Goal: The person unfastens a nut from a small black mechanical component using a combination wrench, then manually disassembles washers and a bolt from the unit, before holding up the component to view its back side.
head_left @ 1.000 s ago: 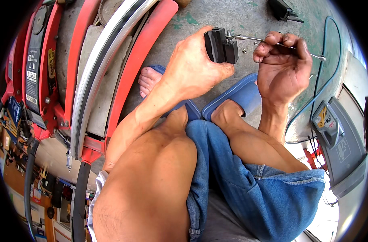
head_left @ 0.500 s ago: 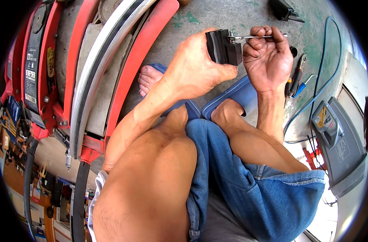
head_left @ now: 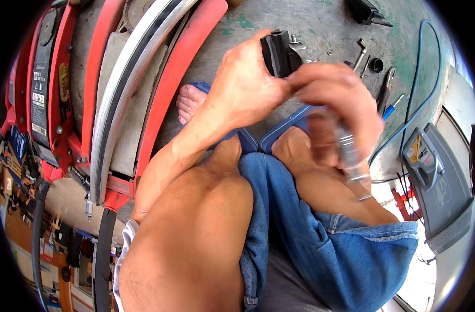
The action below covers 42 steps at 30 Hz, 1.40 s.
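My left hand [head_left: 250,78] is closed round a black block-shaped part [head_left: 275,54], held above the floor in front of my feet. A silver bolt [head_left: 294,38] stands at the right side of that part, with a silver metal piece just below it. My right hand [head_left: 341,99] is curled beside the part, its fingers partly smeared by motion. A blurred silver wrench [head_left: 348,148] shows in the right hand and points down toward my right knee. Its grip on the tool is partly hidden.
On the floor to the right lie an angled socket wrench [head_left: 361,53], a black ring-shaped cap [head_left: 376,65], pliers [head_left: 387,86] and a blue-handled tool [head_left: 389,111]. A blue hose [head_left: 417,83] curves past them. A red lift frame [head_left: 183,73] and curved wheel rim [head_left: 115,83] stand left.
My right hand has turned over and come down and toward me, swinging the wrench from level to pointing down. The left hand and black part have shifted slightly left and up.
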Motion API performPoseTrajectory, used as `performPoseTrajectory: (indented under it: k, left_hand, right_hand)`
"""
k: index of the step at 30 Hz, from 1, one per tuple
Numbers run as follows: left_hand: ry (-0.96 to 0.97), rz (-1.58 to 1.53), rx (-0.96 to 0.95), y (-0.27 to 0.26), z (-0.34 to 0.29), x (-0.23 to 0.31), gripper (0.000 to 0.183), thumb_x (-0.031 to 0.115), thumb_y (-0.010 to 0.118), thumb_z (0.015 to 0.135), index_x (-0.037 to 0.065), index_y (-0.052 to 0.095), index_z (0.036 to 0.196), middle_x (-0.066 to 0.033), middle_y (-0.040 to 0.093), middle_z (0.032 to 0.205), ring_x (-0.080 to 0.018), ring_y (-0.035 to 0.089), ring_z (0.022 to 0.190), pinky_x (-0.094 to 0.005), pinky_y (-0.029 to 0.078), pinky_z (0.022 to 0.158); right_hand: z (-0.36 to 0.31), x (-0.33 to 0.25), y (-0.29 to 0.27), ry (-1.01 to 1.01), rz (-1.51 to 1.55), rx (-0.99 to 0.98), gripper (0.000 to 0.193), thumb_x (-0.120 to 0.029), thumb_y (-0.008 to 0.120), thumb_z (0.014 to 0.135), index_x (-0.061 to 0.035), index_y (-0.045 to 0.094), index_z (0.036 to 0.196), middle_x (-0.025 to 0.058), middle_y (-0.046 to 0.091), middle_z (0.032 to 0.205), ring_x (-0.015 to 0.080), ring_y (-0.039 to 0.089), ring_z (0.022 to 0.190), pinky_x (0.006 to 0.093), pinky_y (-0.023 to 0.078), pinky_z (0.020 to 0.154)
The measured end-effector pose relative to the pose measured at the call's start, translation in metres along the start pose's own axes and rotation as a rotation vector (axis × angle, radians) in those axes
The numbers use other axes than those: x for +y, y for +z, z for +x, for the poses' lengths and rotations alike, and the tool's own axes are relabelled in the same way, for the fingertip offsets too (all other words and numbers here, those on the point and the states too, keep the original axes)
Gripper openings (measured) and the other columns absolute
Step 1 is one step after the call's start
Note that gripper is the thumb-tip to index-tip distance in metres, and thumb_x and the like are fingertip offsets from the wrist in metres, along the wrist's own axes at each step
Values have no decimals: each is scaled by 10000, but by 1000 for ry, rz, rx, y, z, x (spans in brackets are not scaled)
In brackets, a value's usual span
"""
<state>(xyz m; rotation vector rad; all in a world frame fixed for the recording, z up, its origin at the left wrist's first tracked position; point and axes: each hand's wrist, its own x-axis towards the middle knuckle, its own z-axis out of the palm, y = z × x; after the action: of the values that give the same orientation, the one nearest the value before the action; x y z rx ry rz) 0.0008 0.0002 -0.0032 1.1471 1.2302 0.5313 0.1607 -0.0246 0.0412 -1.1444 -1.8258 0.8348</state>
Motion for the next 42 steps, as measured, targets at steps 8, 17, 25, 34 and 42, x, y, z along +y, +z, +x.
performPoseTrajectory:
  k: [8,17,25,34,42]
  left_hand:
    - [-33,28,2,4,1,-7,350,114,787,693,27,631,994,-27,647,824,-112,585,753,-303,506,696]
    - [-37,-56,-73,5,1,-6,323,111,790,685,28,617,945,0,606,780,-92,558,718,-286,481,660]
    - [-33,-66,-73,1,0,-6,353,130,803,685,28,626,973,-2,608,794,-92,560,729,-284,484,667]
    - [-19,-81,-109,0,0,-9,393,150,814,678,24,629,1002,-7,613,816,-94,564,749,-285,486,677]
    - [-36,-9,-43,2,1,-10,365,126,792,690,26,623,998,-17,624,830,-102,567,764,-303,492,683]
  right_hand:
    - [-12,13,1,-16,437,397,291,-231,437,1050,3,573,941,232,675,863,298,645,691,405,555,647]
    - [-12,47,-21,749,1316,568,299,-332,421,1028,-90,565,927,138,674,900,278,632,703,407,491,649]
    - [-12,64,-13,838,1455,505,256,-316,473,1008,-87,562,933,123,655,925,262,615,740,396,487,684]
    - [-20,80,0,961,1655,477,229,-273,481,1010,-72,546,923,121,637,943,222,570,743,343,484,672]
    - [-4,23,4,157,371,202,166,-175,592,933,-11,611,954,161,672,873,274,659,680,404,550,571]
